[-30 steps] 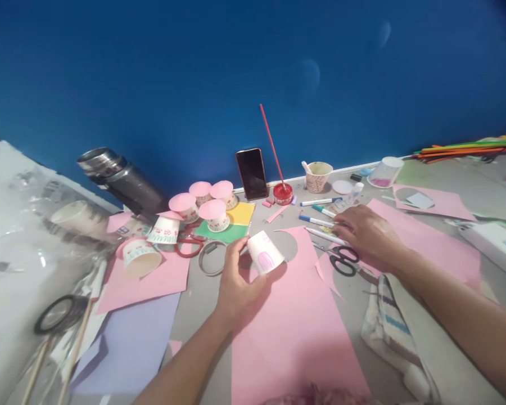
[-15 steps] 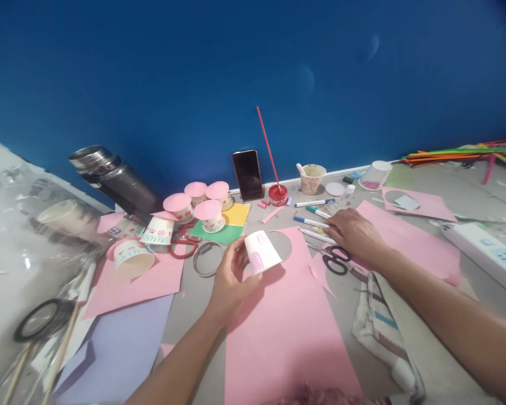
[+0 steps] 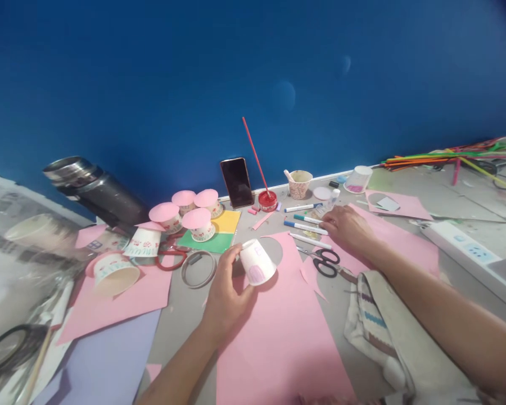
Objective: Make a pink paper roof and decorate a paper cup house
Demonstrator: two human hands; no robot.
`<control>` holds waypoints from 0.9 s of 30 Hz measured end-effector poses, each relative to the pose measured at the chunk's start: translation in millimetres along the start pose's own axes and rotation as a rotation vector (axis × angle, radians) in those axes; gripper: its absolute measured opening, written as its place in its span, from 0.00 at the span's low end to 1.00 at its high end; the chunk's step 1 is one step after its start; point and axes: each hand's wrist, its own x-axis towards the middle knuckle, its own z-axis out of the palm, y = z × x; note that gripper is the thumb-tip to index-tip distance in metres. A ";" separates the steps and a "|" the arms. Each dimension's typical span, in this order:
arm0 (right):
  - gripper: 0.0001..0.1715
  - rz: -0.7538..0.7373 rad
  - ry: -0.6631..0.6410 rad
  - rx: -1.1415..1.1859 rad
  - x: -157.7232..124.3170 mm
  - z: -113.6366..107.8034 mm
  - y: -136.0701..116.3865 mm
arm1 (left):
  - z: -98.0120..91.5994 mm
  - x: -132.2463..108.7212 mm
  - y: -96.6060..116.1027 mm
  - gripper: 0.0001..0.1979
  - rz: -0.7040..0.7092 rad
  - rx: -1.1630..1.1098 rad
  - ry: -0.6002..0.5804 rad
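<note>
Cup (image 3: 257, 263) tipped lower in left hand (image 3: 225, 295); right hand (image 3: 348, 228) at markers (image 3: 306, 226).

Deep blue wall (image 3: 152, 67), grey table (image 3: 185, 306).
The wall fills the whole far side now, two faint pale spots on it; a white strip (image 3: 317, 178) runs along its foot, meeting the table, evenly lit.

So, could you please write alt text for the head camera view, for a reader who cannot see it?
The left hand holds a tilted white paper cup above a pink paper sheet, while the right hand lies at marker pens beside black scissors, on a cluttered grey table against a blue wall.
</note>
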 end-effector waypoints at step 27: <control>0.13 -0.055 0.070 0.545 -37.7 -9.3 -27.8 | -14.2 -1.8 -4.9 0.51 0.357 0.255 -0.053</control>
